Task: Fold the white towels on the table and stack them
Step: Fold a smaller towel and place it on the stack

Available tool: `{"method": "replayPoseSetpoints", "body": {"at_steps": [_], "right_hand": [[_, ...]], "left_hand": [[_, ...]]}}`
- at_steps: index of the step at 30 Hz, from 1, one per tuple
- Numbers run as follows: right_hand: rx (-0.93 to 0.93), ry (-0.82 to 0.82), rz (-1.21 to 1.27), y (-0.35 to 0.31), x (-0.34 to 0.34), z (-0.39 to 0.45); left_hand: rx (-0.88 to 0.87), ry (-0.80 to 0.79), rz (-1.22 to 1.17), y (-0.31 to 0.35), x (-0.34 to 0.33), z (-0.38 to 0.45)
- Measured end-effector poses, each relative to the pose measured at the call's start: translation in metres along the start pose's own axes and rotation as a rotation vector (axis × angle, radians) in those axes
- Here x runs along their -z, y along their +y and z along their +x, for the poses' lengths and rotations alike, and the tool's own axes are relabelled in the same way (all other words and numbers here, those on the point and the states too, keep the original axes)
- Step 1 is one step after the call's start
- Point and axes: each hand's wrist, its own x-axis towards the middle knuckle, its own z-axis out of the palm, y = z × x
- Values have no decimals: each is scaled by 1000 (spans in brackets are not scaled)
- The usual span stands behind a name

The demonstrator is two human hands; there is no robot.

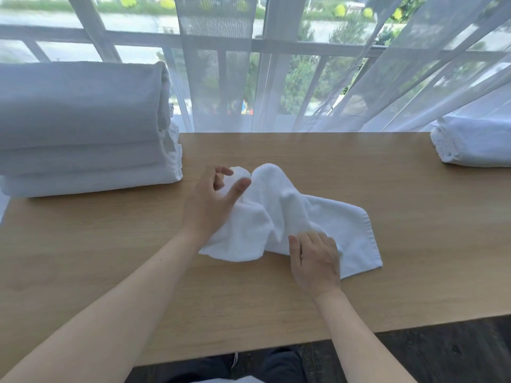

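Your white towel (290, 225) lies crumpled at the centre of the frame on the wooden worktop (110, 258), bunched into a raised hump at its upper middle, with its hemmed corner spread flat toward the right. Your left hand (210, 205) sits at the towel's left side, thumb and fingers (224, 170) loosely spread and relaxed; its palm lies over the cloth's left edge, but you are not gripping any fabric that can be seen. Your right hand (315, 261) rests on the towel's lower part, just right of centre, fingers bent down onto the cloth; whether they pinch a fold or merely press it, you cannot tell from this view.

At the upper left of the frame a stack of folded towels (83, 128) sits on the worktop, well apart from your hands. At the right edge sits another folded towel pile (475, 142). Sheer curtains (218, 64) hang behind the worktop's far edge.
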Motion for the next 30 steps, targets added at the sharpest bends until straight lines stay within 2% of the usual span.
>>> {"method": "replayPoseSetpoints", "body": {"at_steps": [2, 7, 10, 12, 15, 19, 22, 26, 30], "right_hand": [[-35, -58, 41, -13, -4, 3], [-65, -236, 33, -33, -23, 26], [-138, -309, 0, -30, -29, 44], [-96, -331, -52, -32, -30, 53], [98, -397, -42, -49, -36, 63], [335, -594, 158, -84, -47, 80], [239, -780, 222, -97, -57, 91], [292, -877, -87, -87, -64, 101], [324, -899, -257, -71, -63, 108]], "left_hand": [[46, -56, 48, -14, 6, -4], [436, -256, 210, -59, 21, -19], [509, -299, 295, -76, 34, -36], [549, -318, 241, -84, 38, -44], [552, -327, 98, -89, 41, -52], [419, -200, 38, -86, 36, -65], [413, -41, 43, -84, 36, -73], [480, 87, -47, -91, 43, -83], [514, 144, -145, -100, 44, -91]]}}
